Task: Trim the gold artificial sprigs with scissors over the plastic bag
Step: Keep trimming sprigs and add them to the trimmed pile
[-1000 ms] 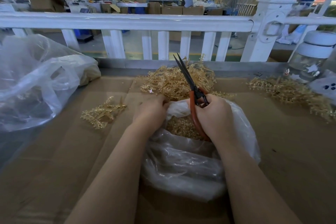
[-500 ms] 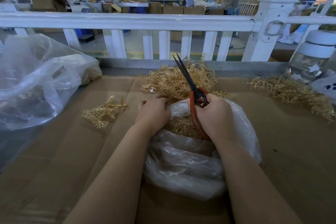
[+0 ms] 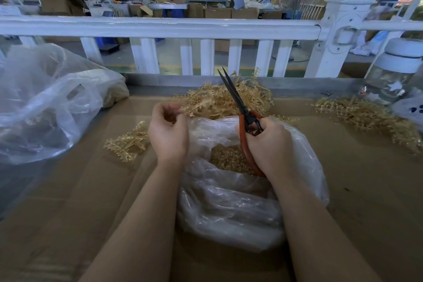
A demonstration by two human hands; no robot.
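Note:
A clear plastic bag [image 3: 231, 204] lies open on the cardboard-covered table, with gold trimmed bits [image 3: 229, 158] inside it. My right hand [image 3: 267, 144] grips orange-handled scissors [image 3: 242, 112] over the bag, the dark blades nearly shut and pointing up and away. My left hand [image 3: 168, 131] is raised at the bag's left rim, its fingers pinched on a gold sprig [image 3: 192, 109] at the edge of the pile of gold sprigs [image 3: 222, 98] behind the bag.
A small cluster of gold sprigs [image 3: 128, 142] lies left of my left hand, and another heap [image 3: 366, 117] at the right. A big crumpled plastic bag [image 3: 43, 103] fills the left. A white-lidded jar [image 3: 393, 75] stands at the far right, before a white railing [image 3: 160, 27].
My left hand has lifted from the bag's rim and moved up and forward to the sprig pile, closing its fingers on a sprig. The right hand and scissors have barely moved.

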